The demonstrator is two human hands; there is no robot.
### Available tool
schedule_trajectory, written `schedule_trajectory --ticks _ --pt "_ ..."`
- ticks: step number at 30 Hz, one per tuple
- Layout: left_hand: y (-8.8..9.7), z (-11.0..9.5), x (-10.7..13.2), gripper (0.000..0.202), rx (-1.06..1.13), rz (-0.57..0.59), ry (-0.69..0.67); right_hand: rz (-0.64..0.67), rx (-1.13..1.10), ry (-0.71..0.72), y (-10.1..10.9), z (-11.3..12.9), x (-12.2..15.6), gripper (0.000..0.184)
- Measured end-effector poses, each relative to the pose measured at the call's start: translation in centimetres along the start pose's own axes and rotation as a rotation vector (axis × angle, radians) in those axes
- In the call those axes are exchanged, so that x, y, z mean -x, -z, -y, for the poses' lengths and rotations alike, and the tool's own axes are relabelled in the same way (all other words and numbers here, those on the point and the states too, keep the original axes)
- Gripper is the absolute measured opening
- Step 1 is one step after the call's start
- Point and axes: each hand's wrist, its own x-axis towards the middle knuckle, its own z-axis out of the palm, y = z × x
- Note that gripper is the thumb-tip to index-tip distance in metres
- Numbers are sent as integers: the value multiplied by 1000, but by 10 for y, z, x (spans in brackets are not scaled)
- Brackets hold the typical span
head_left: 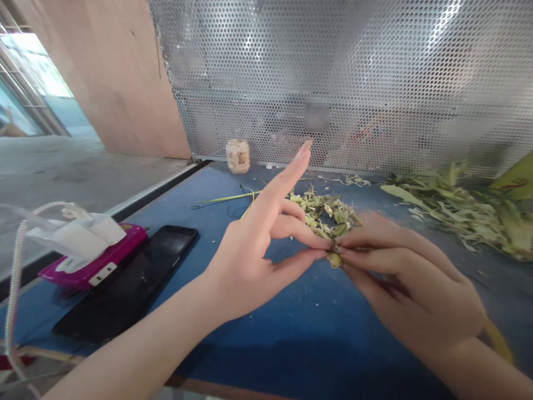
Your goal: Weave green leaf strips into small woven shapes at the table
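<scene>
A small wreath [313,208] of dried yellow-green leaf or husk pieces lies just beyond my fingertips, its near edge between both hands. My left hand [258,244] pinches that edge between thumb and a bent finger, while its index finger points up and away. From the right, my right hand [403,272] closes its thumb and fingers on the same spot, so the fingertips of both hands nearly touch. A bit of yellowish leaf [334,260] sticks out below them. The fingers partly hide the held strands. Behind my left hand lies a thin green stalk [227,198].
A heap of dried leaf strips [453,205] lies at the right back. A jar [238,156] stands near the perforated metal panel [266,72]. On the left of the blue table [283,344] are a black phone [137,283] and a magenta power strip [125,253] with white chargers [85,236].
</scene>
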Motion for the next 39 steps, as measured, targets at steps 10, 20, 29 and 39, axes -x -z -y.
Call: schedule_trajectory --ticks 10,20,29,39 --pt "3 -4 -4 83 -80 42 -99 7 59 11 1 2 -1 24" --pt "4 -3 -3 88 -78 27 -124 47 33 -59 9 5 2 26" --pt "5 -6 -6 88 -153 72 -165 109 31 -30 8 -4 16 32" --pt "-1 -7 0 88 -50 -48 -39 39 13 -57 8 4 1 27"
